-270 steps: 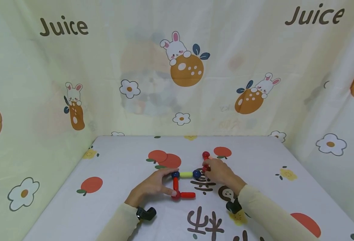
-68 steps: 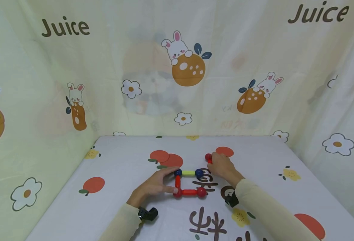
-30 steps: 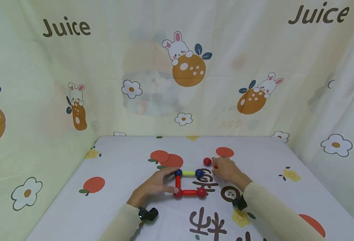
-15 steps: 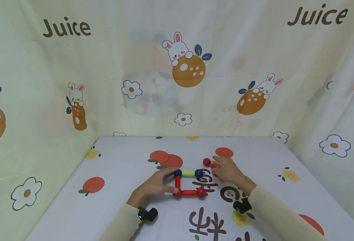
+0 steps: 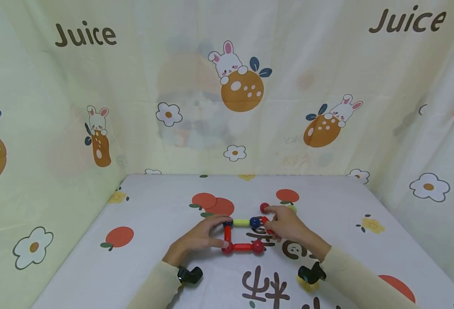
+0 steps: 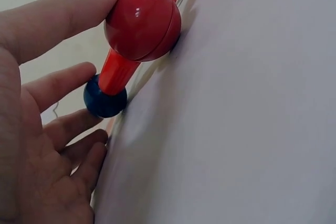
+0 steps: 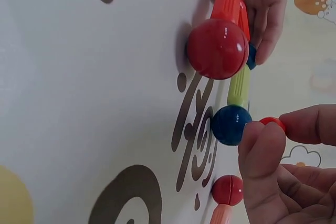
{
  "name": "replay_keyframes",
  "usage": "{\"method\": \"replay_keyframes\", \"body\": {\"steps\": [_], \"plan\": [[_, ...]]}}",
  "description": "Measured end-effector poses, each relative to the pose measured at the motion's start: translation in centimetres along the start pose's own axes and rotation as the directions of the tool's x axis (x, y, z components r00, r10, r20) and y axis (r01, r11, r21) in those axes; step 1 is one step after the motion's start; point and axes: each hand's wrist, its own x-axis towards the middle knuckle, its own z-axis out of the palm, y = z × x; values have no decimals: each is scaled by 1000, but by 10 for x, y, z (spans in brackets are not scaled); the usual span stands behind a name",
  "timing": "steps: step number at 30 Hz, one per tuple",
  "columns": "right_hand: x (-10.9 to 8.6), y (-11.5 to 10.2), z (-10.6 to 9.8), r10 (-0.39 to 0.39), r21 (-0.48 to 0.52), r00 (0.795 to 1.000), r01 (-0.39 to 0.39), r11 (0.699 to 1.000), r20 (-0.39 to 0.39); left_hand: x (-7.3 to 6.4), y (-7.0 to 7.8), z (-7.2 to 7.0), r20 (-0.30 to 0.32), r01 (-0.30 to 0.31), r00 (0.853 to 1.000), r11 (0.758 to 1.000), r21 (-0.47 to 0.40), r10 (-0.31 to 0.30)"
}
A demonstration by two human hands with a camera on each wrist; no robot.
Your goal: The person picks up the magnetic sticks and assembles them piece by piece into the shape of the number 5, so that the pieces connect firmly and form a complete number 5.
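A toy frame of balls and rods lies on the table: a yellow-green rod (image 5: 241, 222) at the back, red rods (image 5: 243, 247) at the left and front. My left hand (image 5: 203, 235) holds its left side, thumb on the near red ball (image 6: 144, 24) and fingertips at the far blue ball (image 6: 102, 100). Between thumb and index finger, my right hand (image 5: 288, 225) pinches a red rod (image 7: 272, 121), mostly hidden by the fingers. This rod is right beside the blue ball (image 5: 255, 222) on the yellow-green rod. Another red ball (image 5: 258, 247) caps the front rod.
Just behind the right hand lies a red ball (image 5: 264, 207) with a pale orange rod (image 7: 220, 214) attached. A yellow-green piece (image 5: 292, 209) shows past the knuckles. The printed tablecloth (image 5: 165, 197) meets a cloth backdrop (image 5: 196, 64).
Since the oldest frame, a red ball has joined the front rod's end. In the last second my right hand has brought a red rod leftward and nearer to the blue ball. My left hand stays put.
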Motion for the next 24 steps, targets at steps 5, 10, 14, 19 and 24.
{"method": "replay_keyframes", "body": {"steps": [5, 10, 14, 19, 24], "plan": [[-6, 1, -1, 8, 38, 1000, -8, 999, 13, 1, 1, 2, 10, -10, 1000, 1000, 13, 9], [-12, 5, 0, 2, 87, 1000, -5, 996, 30, 1, 0, 5, 26, -2, 1000, 1000, 26, 1], [-16, 9, -1, -42, 112, 998, 35, 993, 56, 1, -1, 6, 24, -4, 1000, 1000, 31, 4], [-22, 9, 1, -119, 142, 988, 105, 984, 97, 0, -1, 6, 4, -7, 1000, 1000, 25, 6], [-26, 4, 6, -96, 154, 988, 76, 985, 125, 1, 0, 4, 0, 20, 1000, 999, 39, -20]]}}
